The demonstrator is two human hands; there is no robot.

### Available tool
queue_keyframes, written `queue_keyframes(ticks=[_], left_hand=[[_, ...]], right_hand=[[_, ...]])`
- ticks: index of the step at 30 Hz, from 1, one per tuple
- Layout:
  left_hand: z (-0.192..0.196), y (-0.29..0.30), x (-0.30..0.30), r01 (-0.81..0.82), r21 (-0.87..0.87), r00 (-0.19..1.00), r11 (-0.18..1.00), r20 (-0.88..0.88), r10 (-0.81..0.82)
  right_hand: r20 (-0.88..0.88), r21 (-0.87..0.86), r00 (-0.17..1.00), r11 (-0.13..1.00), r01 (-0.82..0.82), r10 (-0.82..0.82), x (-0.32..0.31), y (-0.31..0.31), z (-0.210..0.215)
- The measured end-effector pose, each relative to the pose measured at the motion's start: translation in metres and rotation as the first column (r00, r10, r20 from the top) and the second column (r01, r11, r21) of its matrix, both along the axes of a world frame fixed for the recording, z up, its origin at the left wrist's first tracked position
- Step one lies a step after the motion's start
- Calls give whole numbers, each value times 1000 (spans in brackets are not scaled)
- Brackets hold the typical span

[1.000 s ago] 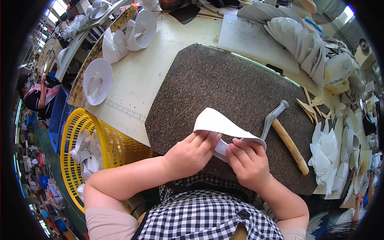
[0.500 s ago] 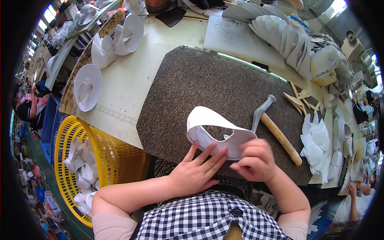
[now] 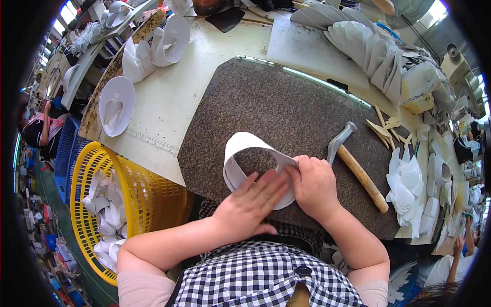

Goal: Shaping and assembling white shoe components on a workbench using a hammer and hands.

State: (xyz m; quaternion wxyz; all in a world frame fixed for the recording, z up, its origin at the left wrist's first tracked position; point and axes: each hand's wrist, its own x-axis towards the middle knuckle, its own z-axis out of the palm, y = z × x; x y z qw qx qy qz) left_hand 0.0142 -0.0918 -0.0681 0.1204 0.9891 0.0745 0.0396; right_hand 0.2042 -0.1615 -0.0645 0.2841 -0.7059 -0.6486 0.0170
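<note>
A white, curved shoe upper (image 3: 238,141) lies on a dark speckled stone slab (image 3: 276,102) near my body. My left hand (image 3: 248,207) rests flat across its near side with the fingers stretched out, slightly blurred. With my right hand (image 3: 316,188) I pinch the upper's right edge between thumb and fingers. Part of the upper's near wall is hidden under my hands. Just right of my right hand, a hammer (image 3: 362,178) with a metal head and wooden handle lies on the slab.
A yellow basket (image 3: 125,215) of white pieces stands at left. Several finished-looking white uppers (image 3: 116,106) sit on the pale table. Stacked white pieces (image 3: 404,189) and tan strips (image 3: 383,128) lie at right, with a pale tub (image 3: 419,89) beyond. Other people work at both sides.
My right hand has gone from a loose curl beside the upper to gripping its right edge. The upper has shifted slightly left, and my left hand has slid a little across it.
</note>
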Motion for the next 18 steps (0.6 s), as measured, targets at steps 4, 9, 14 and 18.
queue_keyframes(ticks=[4,9,14,18], left_hand=[[-1,-13,-8,106,60,994,993,-8,-105],[9,2,-17,241,-113,941,964,270,-203],[26,43,-10,-73,-29,891,997,447,78],[36,37,16,-68,-841,510,537,433,743]], right_hand=[[-8,-1,1000,1000,11,-11,-1,3,-3],[-46,71,998,996,-44,47,9,0,8],[-901,-106,429,990,-96,-55,12,5,47],[-543,125,827,988,-94,147,10,5,55]])
